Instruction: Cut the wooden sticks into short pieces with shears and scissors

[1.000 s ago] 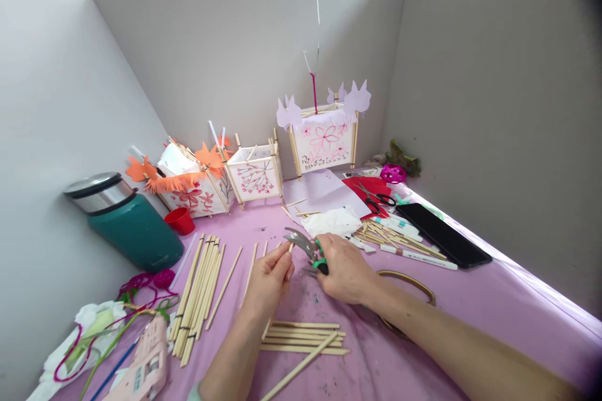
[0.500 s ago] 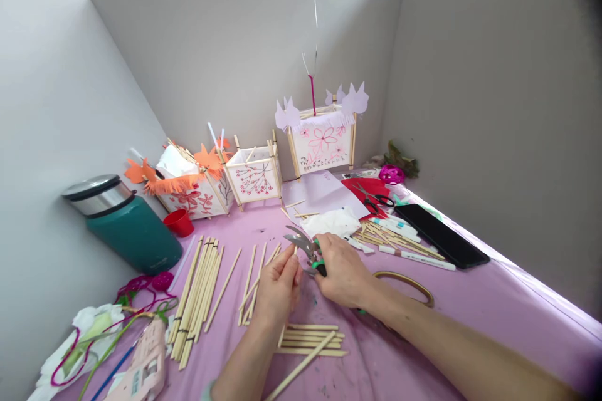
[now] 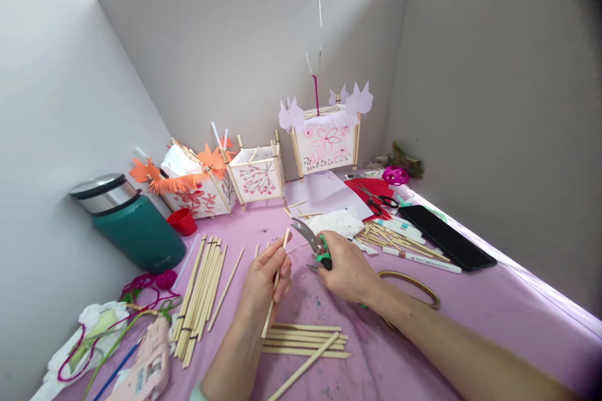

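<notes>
Head view: I see left hand (image 3: 263, 279) pinching stick (image 3: 275, 282), long axis running away, leaning right; right hand (image 3: 348, 269) wraps shears (image 3: 310, 239), just right of far tip.

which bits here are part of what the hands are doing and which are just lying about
In use, by the look of it:
stick, in the left hand
cutters, in the right hand
probably the stacked sticks nearby

Seemingly just lying about:
phone
bottle
red cup
white pen
</notes>
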A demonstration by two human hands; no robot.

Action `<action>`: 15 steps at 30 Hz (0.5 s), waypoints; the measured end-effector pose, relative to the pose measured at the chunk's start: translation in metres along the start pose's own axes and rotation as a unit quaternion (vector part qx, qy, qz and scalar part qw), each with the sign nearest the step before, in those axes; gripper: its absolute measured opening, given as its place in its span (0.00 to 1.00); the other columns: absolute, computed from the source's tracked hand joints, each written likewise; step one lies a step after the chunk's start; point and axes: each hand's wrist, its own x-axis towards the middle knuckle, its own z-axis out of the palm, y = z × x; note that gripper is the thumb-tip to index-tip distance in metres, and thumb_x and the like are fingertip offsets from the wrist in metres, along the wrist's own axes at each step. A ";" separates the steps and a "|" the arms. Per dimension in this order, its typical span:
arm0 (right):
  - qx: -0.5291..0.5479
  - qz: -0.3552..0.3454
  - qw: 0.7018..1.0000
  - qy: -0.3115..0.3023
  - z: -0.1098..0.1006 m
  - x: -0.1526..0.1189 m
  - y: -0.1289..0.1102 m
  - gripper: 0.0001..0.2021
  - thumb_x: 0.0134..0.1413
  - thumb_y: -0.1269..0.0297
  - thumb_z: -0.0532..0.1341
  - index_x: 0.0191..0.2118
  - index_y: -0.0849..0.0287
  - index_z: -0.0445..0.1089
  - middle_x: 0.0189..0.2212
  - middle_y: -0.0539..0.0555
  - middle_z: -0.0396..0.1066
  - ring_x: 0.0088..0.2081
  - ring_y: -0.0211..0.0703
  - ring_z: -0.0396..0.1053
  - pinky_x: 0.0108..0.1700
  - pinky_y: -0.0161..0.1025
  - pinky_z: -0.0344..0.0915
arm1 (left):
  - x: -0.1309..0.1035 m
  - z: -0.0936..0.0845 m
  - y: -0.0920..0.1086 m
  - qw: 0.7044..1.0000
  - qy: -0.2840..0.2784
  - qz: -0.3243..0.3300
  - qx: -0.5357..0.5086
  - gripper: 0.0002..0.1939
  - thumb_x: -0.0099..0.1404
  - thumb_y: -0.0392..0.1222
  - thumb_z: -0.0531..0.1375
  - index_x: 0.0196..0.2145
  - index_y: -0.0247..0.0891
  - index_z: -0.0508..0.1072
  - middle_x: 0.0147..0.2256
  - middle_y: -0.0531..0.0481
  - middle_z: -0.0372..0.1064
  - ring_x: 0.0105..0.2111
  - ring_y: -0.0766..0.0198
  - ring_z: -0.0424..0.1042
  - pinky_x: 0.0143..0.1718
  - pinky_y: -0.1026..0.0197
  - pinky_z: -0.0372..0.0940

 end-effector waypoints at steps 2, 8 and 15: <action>0.000 -0.003 1.000 0.000 0.000 -0.001 0.000 0.14 0.42 0.70 0.58 0.39 0.58 0.60 0.37 0.55 0.67 0.40 0.45 0.64 0.41 0.38 0.57 | 0.000 0.001 -0.001 1.000 0.002 0.001 -0.007 0.24 0.57 0.44 0.64 0.51 0.34 0.70 0.18 0.63 0.58 0.08 0.81 0.46 0.11 0.71 0.40; -0.023 -0.022 0.999 0.008 0.004 -0.005 -0.001 0.16 0.40 0.69 0.59 0.40 0.59 0.61 0.38 0.56 0.66 0.41 0.48 0.63 0.44 0.41 0.57 | 0.001 0.000 -0.006 1.000 -0.002 -0.010 -0.009 0.28 0.57 0.45 0.64 0.53 0.34 0.66 0.18 0.63 0.59 0.08 0.79 0.47 0.11 0.70 0.43; -0.022 -0.008 1.000 -0.005 0.004 -0.006 -0.002 0.15 0.41 0.69 0.59 0.40 0.58 0.61 0.37 0.56 0.67 0.41 0.47 0.63 0.44 0.40 0.58 | -0.001 0.002 -0.006 1.000 -0.017 -0.020 -0.010 0.27 0.58 0.45 0.64 0.53 0.34 0.64 0.18 0.64 0.58 0.08 0.79 0.47 0.11 0.70 0.43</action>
